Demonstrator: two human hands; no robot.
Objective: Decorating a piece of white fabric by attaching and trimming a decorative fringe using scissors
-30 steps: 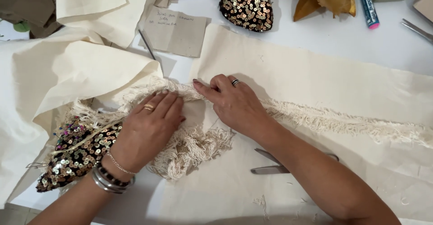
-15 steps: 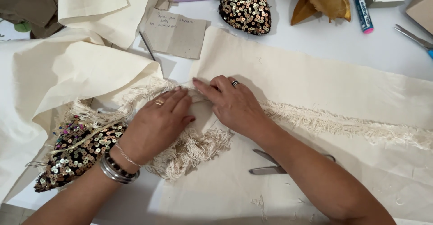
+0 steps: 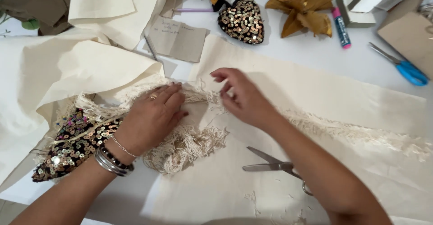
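Left hand lies flat, fingers spread and pressed down on the cream fringe trim, pinning it against the cream fabric panel underneath. Right hand hovers just beside it, fingers half curled and loose; the fingertips seem to be pinching at a few threads of the fringe, though I cannot tell whether anything is truly gripped. The fringe runs from under the left palm, bunches below both hands, then stretches away past the right wrist along the panel.

This trim looks soft, light and floppy, and its loose threads would likely snag or fray, so the woven header edge is the safer place to take hold, not the tassels.

Just below the right forearm lie metal scissors. By the left wrist sits a sequinned heart; a second sequinned heart lies beyond the right hand, near a paper note, gold fabric flower, pink marker and blue scissors.

No containers show with contents visible.
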